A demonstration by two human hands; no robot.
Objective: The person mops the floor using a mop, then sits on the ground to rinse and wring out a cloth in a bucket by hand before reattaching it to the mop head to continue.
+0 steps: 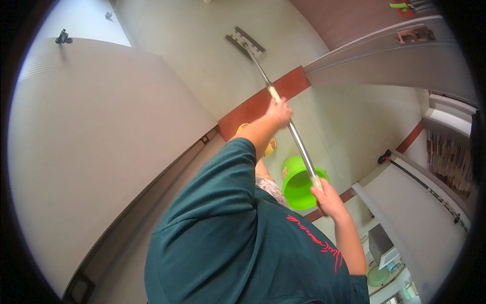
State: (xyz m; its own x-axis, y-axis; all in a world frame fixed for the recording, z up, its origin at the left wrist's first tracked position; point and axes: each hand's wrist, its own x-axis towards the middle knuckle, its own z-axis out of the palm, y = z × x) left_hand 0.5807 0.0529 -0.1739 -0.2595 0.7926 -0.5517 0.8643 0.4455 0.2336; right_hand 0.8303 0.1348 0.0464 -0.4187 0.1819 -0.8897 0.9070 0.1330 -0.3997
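Observation:
My left hand (279, 113) is wrapped around the upper pale grip of a metal mop pole (300, 144). Lower on the same pole, my right hand (327, 197) grasps the pale end piece. The pole slants away from me to a grey flat mop head (245, 43), which rests on the tiled floor beyond a red-brown threshold strip (265, 97). Its two long sections stand apart on either side of the joint. Below the pole, close to my right hand, is a bright green plastic bucket (292, 167); the pole and hand cover part of its rim.
A large pale door panel (110, 125) fills the left side. My feet wear yellow slippers (270, 147) beside the bucket. To the right, a black-and-red pole (408, 174) leans along a pale panel (398, 197). A grey door frame (379, 64) borders the threshold's right end.

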